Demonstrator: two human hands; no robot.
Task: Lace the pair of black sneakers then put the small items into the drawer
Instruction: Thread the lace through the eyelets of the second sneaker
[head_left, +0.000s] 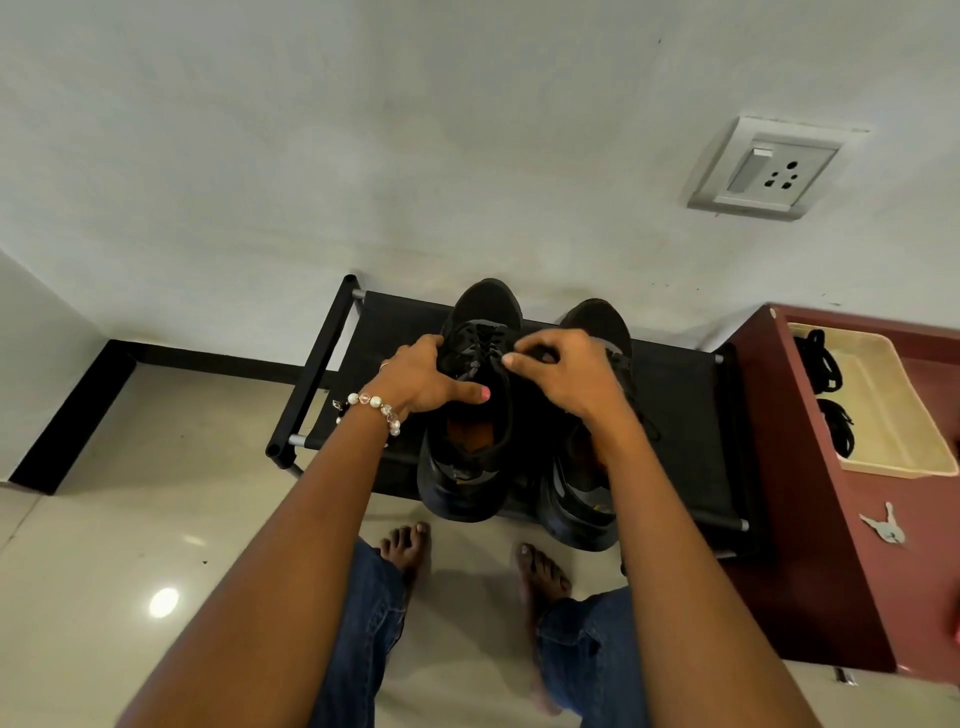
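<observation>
While hands (498, 379) grip, matte sneaker (475, 415) laces bunch.

A black rack (675, 395) stands on the floor (156, 519) and carries two sneakers: one (470, 415) under the left hand (421, 382), the other (587, 467) beneath the right hand (561, 374). Right of both hands, a red cabinet (810, 545) bears a tray (883, 410) and keys (883, 526).

Two black sneakers on rack, toes toward wall: left sneaker (470, 415) partly laced, orange insole showing; right sneaker (589, 467) beside it. Black laces (826, 358) in tray.
</observation>
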